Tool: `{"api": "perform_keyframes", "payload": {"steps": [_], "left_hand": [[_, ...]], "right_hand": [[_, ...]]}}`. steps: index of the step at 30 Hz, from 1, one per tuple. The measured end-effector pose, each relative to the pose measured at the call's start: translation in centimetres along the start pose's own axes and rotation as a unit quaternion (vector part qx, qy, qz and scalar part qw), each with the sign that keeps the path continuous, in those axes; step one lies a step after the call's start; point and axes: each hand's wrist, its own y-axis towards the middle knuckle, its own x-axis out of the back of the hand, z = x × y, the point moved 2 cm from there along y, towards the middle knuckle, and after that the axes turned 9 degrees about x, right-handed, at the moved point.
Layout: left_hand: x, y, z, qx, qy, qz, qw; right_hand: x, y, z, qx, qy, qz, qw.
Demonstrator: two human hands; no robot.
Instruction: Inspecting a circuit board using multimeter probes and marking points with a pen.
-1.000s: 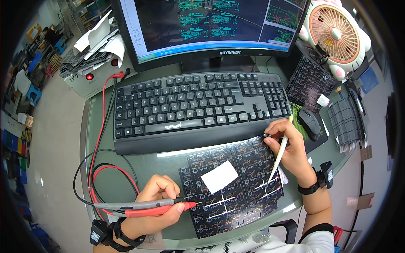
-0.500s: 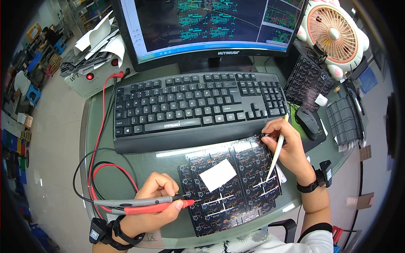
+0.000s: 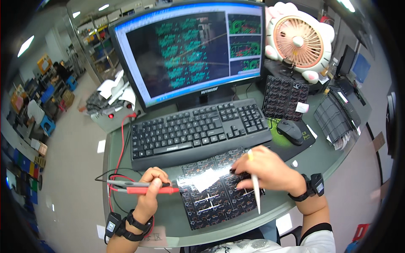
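My left hand (image 3: 149, 198) is closed round two test probes, a grey one (image 3: 126, 184) and a red one (image 3: 141, 190). Their tips point right, by the left edge of a dark circuit board panel (image 3: 213, 213). A blank white paper piece (image 3: 206, 180) lies on the panel. Above the panel's right half is my right hand (image 3: 266, 170), gripping a slim white pen-like stick (image 3: 256, 196) that slants down toward the near edge. Something small and black (image 3: 233, 170) shows at its fingertips; I cannot make out its kind.
Behind the panel lies a black keyboard (image 3: 198, 130), below a monitor (image 3: 190, 55) with green circuit drawings. To the right are a mouse (image 3: 290, 131), another board panel (image 3: 283, 99), stacked dark boards (image 3: 333, 118) and a fan (image 3: 297, 42). Probe cables (image 3: 122, 145) run to a box (image 3: 112, 122) at left.
My right hand has left the panel's far right corner and moved leftward over the board, with the stick tilted differently. The probes have drawn back slightly left. The view has tilted up.
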Motion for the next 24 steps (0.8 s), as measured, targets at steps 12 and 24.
{"api": "perform_keyframes", "payload": {"steps": [12, 24], "left_hand": [[-0.4, 3.1, -0.6, -0.059, 0.172, -0.025, 0.983], [1.2, 3.0, 1.0, -0.096, 0.023, -0.069, 0.993]], "right_hand": [[-0.9, -1.2, 1.7, 0.046, 0.037, 0.058, 0.997], [-0.8, -1.3, 1.6, 0.018, 0.023, 0.122, 0.992]]}}
